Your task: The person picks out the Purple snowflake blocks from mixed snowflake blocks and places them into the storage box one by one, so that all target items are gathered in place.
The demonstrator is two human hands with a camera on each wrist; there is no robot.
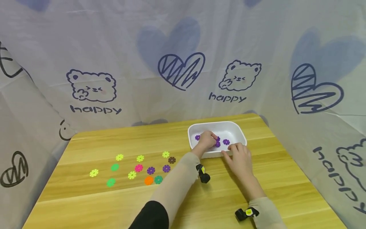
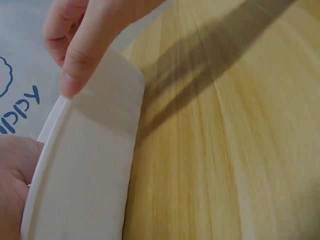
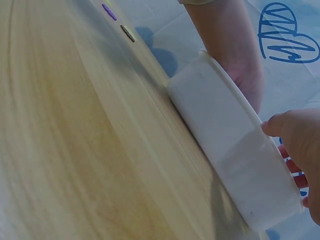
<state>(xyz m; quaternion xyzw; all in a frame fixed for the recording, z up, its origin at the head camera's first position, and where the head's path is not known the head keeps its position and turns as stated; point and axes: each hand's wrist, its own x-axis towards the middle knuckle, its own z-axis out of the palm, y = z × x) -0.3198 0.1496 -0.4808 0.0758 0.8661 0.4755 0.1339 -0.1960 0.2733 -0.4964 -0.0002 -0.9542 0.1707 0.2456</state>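
Note:
A white plastic tray [image 1: 194,128] stands near the table's back right edge, with several purple snowflake discs [image 1: 226,142] on its floor. My left hand [image 1: 206,140] reaches in over the near rim and pinches at a purple disc [image 1: 217,144] with curled fingers. In the left wrist view the tray wall hides the left fingertips. My right hand [image 1: 240,159] holds the tray's near right rim. The thumb [image 3: 272,126] lies at the rim on the outside, and the other fingers go over to the inside.
Left of the tray, loose discs lie spread on the wooden table [image 1: 100,143]: several yellow [image 1: 94,172], two green [image 1: 111,182], two purple [image 1: 151,170], and a pink [image 1: 138,168], orange [image 1: 149,180], teal [image 1: 158,179] and brown one [image 1: 172,160]. A printed curtain [image 1: 128,63] hangs behind.

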